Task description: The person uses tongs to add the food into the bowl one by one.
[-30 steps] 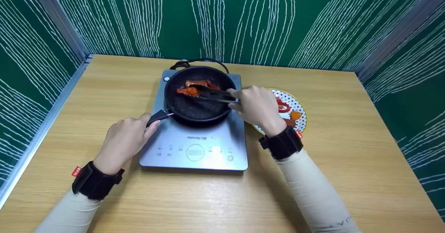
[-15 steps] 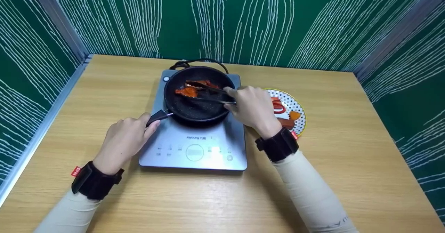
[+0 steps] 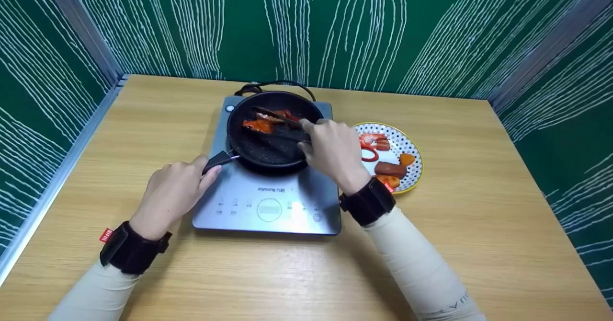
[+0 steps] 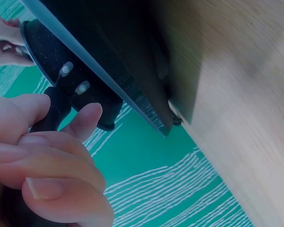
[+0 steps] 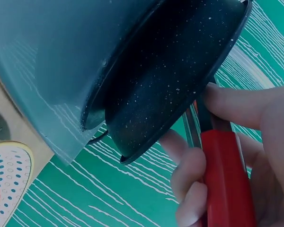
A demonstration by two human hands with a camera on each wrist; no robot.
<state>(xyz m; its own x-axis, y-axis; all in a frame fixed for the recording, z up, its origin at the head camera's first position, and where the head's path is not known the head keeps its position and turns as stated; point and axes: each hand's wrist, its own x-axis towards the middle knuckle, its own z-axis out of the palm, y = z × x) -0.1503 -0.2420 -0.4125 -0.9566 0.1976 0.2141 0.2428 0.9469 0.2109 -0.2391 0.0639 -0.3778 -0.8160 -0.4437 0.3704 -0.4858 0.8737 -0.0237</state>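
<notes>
My left hand (image 3: 170, 194) grips the black handle (image 4: 57, 111) of a dark frying pan (image 3: 268, 154), its fingers curled round it. The pan sits on a silver induction cooktop (image 3: 230, 182). My right hand (image 3: 335, 151) holds a pair of tongs (image 3: 287, 139) over the pan; their red grip (image 5: 227, 175) shows in the right wrist view. The black arms of the tongs stand apart and reach down to reddish-orange food pieces in the pan. One orange piece (image 3: 261, 125) lies between the tips, and a darker red piece (image 3: 289, 115) is partly hidden behind the upper arm.
A polka-dot plate (image 3: 409, 143) with a yellow rim stands right of the cooktop. On it lie a brown block-shaped piece (image 3: 390, 169), a red ring (image 3: 369, 154) and several other pieces. A black cord (image 3: 287, 81) loops behind the pan. Green patterned panels (image 3: 335, 28) enclose the wooden table.
My right hand has shifted left with the tongs, whose tips have moved left and spread wider over the food. More of the plate shows. My left hand stays on the pan handle.
</notes>
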